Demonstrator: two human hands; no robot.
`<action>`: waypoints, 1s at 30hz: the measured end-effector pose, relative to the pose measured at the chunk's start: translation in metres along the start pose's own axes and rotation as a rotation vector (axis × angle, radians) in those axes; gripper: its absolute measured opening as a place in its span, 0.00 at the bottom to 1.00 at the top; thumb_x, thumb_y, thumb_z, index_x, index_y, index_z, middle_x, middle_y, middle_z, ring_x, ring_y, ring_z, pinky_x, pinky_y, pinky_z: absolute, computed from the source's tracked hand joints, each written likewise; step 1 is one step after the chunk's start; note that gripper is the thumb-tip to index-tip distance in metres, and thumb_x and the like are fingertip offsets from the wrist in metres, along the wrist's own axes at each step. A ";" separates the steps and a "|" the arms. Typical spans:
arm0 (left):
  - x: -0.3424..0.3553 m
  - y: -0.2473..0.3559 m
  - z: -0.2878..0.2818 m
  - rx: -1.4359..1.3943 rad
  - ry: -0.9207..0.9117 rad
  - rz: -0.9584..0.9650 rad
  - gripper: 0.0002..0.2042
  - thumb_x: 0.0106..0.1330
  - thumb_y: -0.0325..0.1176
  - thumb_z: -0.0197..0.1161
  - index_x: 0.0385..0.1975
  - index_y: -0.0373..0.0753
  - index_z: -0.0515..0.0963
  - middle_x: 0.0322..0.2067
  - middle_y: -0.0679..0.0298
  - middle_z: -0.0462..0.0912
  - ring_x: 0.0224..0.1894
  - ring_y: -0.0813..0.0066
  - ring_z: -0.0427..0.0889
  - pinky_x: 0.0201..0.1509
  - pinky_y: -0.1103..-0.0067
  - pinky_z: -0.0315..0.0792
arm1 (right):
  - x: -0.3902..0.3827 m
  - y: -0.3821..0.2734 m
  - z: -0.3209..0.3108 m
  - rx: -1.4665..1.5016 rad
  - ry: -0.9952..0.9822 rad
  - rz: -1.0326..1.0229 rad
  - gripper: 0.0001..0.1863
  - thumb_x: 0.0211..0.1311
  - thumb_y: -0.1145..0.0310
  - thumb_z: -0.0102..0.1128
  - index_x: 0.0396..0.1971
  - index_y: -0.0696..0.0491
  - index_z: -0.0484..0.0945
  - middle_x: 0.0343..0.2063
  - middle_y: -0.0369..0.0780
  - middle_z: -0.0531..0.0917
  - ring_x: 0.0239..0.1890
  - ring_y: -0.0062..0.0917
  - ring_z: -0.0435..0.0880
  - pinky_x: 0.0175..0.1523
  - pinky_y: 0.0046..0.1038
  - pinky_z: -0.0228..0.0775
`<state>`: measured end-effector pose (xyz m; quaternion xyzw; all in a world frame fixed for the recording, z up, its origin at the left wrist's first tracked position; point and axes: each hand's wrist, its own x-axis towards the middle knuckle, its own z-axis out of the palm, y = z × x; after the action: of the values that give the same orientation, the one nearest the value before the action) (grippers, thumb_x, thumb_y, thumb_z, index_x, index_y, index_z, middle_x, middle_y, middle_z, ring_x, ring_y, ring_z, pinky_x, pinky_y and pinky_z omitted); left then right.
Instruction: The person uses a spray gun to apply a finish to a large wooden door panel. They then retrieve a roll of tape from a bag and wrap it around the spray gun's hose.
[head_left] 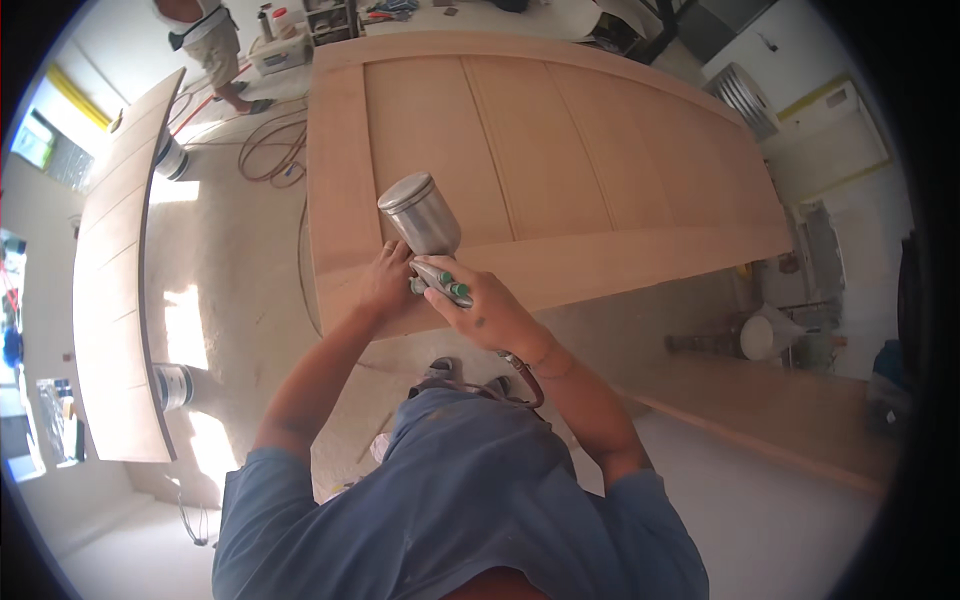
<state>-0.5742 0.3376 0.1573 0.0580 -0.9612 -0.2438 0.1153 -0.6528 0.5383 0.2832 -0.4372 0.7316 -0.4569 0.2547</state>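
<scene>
My right hand (470, 305) grips a metal spray gun (440, 280) with green knobs; a steel cup (418, 210) sits on top and a hose hangs below my wrist. My left hand (383, 280) lies just left of the gun at the near edge of a large unfinished wooden panel (548, 150), fingers extended and partly hidden behind the gun. I cannot tell whether those fingertips touch the gun or only the wood. The panel has a raised frame and vertical grooves.
A second grooved panel (110, 290) rests on cans (173, 385) at left. Coiled hoses (270, 150) lie on the floor. Another person (215, 55) stands at back left near a plastic bin (280, 60). A long board (750, 420) extends at lower right near a white container (765, 330).
</scene>
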 end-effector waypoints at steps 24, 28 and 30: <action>0.081 0.107 0.099 0.165 -0.287 0.348 0.39 0.67 0.46 0.61 0.77 0.33 0.63 0.80 0.43 0.55 0.85 0.47 0.44 0.86 0.52 0.39 | -0.093 0.029 -0.057 0.001 0.459 0.180 0.23 0.76 0.63 0.62 0.66 0.53 0.76 0.46 0.52 0.89 0.47 0.47 0.90 0.53 0.36 0.79; 0.095 0.128 0.119 0.131 -0.244 0.454 0.40 0.67 0.43 0.61 0.76 0.26 0.60 0.79 0.41 0.56 0.85 0.45 0.46 0.86 0.51 0.41 | -0.121 0.050 -0.073 -0.029 0.552 0.178 0.24 0.76 0.64 0.62 0.68 0.52 0.76 0.44 0.52 0.89 0.44 0.47 0.90 0.51 0.36 0.80; 0.104 0.140 0.129 0.136 -0.255 0.488 0.40 0.67 0.42 0.62 0.76 0.24 0.59 0.79 0.41 0.57 0.85 0.45 0.46 0.86 0.50 0.42 | -0.132 0.054 -0.080 0.020 0.596 0.213 0.24 0.76 0.64 0.62 0.68 0.52 0.76 0.44 0.52 0.89 0.44 0.46 0.91 0.50 0.36 0.80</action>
<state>-0.7144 0.5013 0.1342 -0.1989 -0.9676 -0.1493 0.0446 -0.6729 0.6998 0.2676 -0.2026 0.8112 -0.5428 0.0798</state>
